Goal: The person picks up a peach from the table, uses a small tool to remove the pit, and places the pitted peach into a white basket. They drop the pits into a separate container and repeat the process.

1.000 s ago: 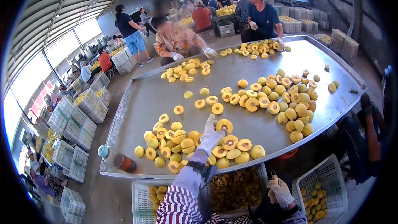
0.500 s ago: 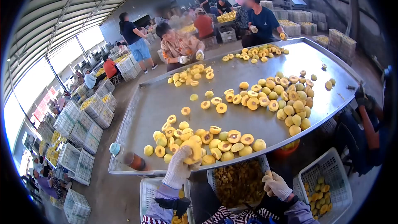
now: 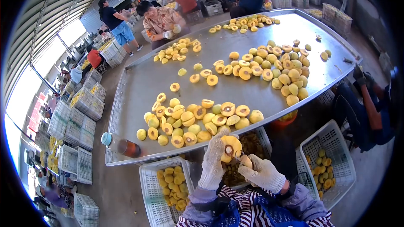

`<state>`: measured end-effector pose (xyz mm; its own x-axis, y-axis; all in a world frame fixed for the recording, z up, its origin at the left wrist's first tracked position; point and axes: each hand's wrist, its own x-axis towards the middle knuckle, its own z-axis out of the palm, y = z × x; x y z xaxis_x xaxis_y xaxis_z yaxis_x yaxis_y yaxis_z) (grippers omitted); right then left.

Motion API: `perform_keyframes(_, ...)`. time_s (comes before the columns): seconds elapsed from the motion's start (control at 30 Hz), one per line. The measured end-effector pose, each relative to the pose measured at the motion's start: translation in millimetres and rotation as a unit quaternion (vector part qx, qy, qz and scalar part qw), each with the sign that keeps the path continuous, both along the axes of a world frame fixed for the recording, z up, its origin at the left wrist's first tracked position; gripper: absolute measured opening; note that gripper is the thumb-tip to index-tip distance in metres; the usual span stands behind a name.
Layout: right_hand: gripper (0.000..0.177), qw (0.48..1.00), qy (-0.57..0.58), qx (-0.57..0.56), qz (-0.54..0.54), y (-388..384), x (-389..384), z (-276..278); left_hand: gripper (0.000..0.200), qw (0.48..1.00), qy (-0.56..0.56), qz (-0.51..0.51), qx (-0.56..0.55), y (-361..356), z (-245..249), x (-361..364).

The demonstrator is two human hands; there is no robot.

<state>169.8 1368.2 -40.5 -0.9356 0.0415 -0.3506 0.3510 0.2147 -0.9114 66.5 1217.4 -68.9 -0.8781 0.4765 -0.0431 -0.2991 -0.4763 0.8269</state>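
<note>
My left hand (image 3: 213, 162), in a white knitted glove, grips a halved yellow peach (image 3: 230, 148) with its brown pit side facing up. It is over the table's near edge, above a crate of brown scraps (image 3: 233, 172). Close by on the right, my gloved right hand (image 3: 265, 174) is closed around a small tool's wooden handle (image 3: 246, 161). The tool's tip reaches the peach's lower right edge; its exact shape is too small to make out. Several peach halves (image 3: 195, 126) lie piled on the metal table (image 3: 139, 88) just beyond my hands.
A crate of yellow halves (image 3: 145, 176) stands at my left, another crate (image 3: 336, 143) with fruit at my right. A bottle of dark liquid (image 3: 128, 148) lies at the table's near left corner. More peaches (image 3: 290, 73) are heaped at right; co-workers sit across.
My left hand has come rightward from the near pile with the peach half. The tool in my right hand has moved up and left to meet it. The view has tilted down.
</note>
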Motion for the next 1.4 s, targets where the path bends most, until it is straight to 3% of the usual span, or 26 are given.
perform_keyframes(0.13, 0.044, 0.992, 0.050, 0.116, 0.018, -4, -2, -14, 0.064, 1.000, 0.002, -0.002, -0.012, 4, 13, 12)
perform_keyframes(0.3, 0.038, 0.991, 0.095, 0.088, 0.022, -9, -3, -7, 0.061, 0.997, -0.072, 0.020, 0.014, 8, 18, 15)
perform_keyframes(0.57, 0.033, 0.991, 0.069, 0.111, 0.006, -12, -3, -2, 0.069, 0.994, 0.008, 0.062, -0.090, 7, 8, 18)
perform_keyframes(0.67, 0.039, 0.986, 0.082, 0.142, 0.011, -13, -2, -7, 0.058, 0.997, 0.021, 0.042, -0.068, 5, 9, 23)
perform_keyframes(1.03, 0.043, 0.979, 0.094, 0.179, 0.023, -11, 5, -11, 0.064, 0.995, 0.058, 0.072, -0.021, 13, -3, 37)
perform_keyframes(1.17, 0.041, 0.994, 0.047, 0.096, 0.028, -9, 4, -8, 0.060, 0.987, 0.135, 0.079, -0.028, 15, -3, 35)
perform_keyframes(1.3, 0.041, 0.999, 0.022, 0.043, 0.017, -9, 6, -8, 0.056, 0.982, 0.015, -0.111, -0.152, 0, 18, 5)
perform_keyframes(1.4, 0.040, 0.999, 0.030, 0.005, -0.024, -4, 2, -13, 0.060, 0.997, -0.001, -0.070, -0.032, 11, 22, 9)
